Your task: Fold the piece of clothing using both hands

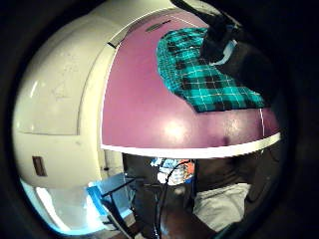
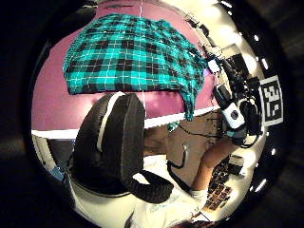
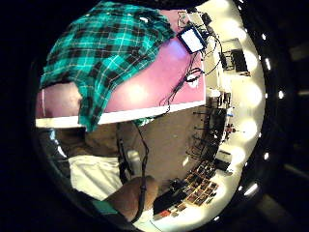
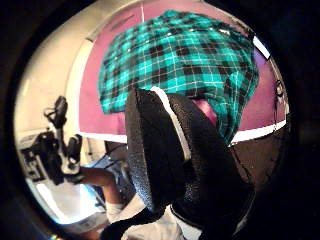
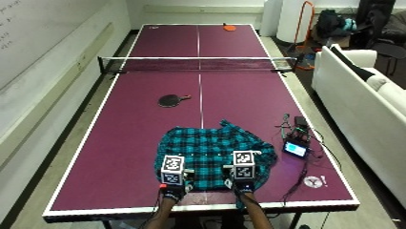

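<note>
Garment: a teal-and-black plaid piece of clothing (image 5: 212, 155) with thin white lines, lying rumpled and mostly spread out, its outline uneven and a small peak of cloth sticking up at the far edge.
Where it lies: on the near half of the purple desk (image 5: 133, 129), close to the person's edge and a little right of the white centre line; in the right little finger side palm view a flap of it (image 3: 91, 113) hangs over the desk's white border.
Left hand: the left hand (image 5: 172, 187) sits at the garment's near-left corner, at the cloth's edge; I cannot tell whether its fingers are gripping the fabric or only lying there.
Right hand: the right hand (image 5: 241, 183) is at the garment's near-right edge, over the cloth; its fingers are hidden too, so I cannot tell its grip.
Palm views: the plaid (image 2: 133, 52) shows spread across the purple top beyond a gloved thumb (image 2: 111, 142); the right thumb side palm view shows much the same, plaid (image 4: 180, 55) behind a gloved thumb (image 4: 160, 150).
Containers: I see none on the desk.
Other things: a dark paddle (image 5: 171, 99) lies well beyond the garment, near the net (image 5: 198, 63); an orange paddle (image 5: 229, 27) rests at the far end; a small device with a lit screen (image 5: 296, 149) and cables lies just right of the garment.
</note>
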`<state>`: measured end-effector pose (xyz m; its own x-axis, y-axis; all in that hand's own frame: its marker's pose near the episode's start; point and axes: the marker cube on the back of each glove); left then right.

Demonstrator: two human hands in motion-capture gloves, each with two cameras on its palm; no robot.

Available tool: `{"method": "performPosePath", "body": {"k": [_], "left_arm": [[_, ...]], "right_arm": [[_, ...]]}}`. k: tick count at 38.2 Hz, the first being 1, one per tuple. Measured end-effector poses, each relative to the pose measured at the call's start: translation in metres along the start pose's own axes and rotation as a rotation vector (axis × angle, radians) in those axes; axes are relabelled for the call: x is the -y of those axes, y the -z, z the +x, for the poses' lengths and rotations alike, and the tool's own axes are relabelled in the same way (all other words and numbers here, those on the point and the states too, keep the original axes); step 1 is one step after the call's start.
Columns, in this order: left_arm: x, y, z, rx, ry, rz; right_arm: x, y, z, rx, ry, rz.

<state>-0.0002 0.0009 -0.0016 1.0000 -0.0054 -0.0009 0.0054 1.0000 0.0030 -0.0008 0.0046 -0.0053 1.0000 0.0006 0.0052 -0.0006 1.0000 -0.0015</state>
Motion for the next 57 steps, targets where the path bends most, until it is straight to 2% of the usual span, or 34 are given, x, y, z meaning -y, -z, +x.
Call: {"method": "performPosePath", "body": {"k": [9, 17, 23, 30, 36, 43, 48, 53, 57], "left_arm": [[0.002, -0.003, 0.001, -0.009, -0.002, 0.001], [0.0, -0.001, 0.005, 0.012, -0.019, -0.007], [-0.006, 0.005, 0.004, 0.007, -0.016, -0.004], [-0.004, -0.006, 0.001, 0.003, -0.021, 0.011], [0.012, -0.044, -0.001, 0.047, -0.025, 0.031], [0.017, -0.082, 0.003, 0.059, -0.033, -0.02], [0.025, -0.111, -0.005, 0.061, -0.015, -0.078], [0.0, -0.079, -0.015, 0.098, 0.061, -0.097], [0.002, -0.078, -0.026, 0.084, 0.099, -0.042]], "right_arm": [[-0.003, 0.007, 0.008, -0.01, -0.018, 0.039], [-0.007, 0.005, 0.014, 0.021, 0.038, -0.02], [-0.011, 0.009, 0.015, 0.03, 0.05, 0.002], [-0.007, -0.006, 0.017, 0.013, 0.057, 0.016], [0.007, -0.038, 0.021, 0.003, 0.042, 0.012], [0.018, -0.082, 0.029, -0.015, 0.003, -0.048], [0.02, -0.108, 0.036, -0.057, -0.033, -0.112], [-0.005, -0.084, 0.039, -0.027, -0.04, -0.097], [0.006, -0.103, 0.041, 0.049, 0.011, -0.099]]}}
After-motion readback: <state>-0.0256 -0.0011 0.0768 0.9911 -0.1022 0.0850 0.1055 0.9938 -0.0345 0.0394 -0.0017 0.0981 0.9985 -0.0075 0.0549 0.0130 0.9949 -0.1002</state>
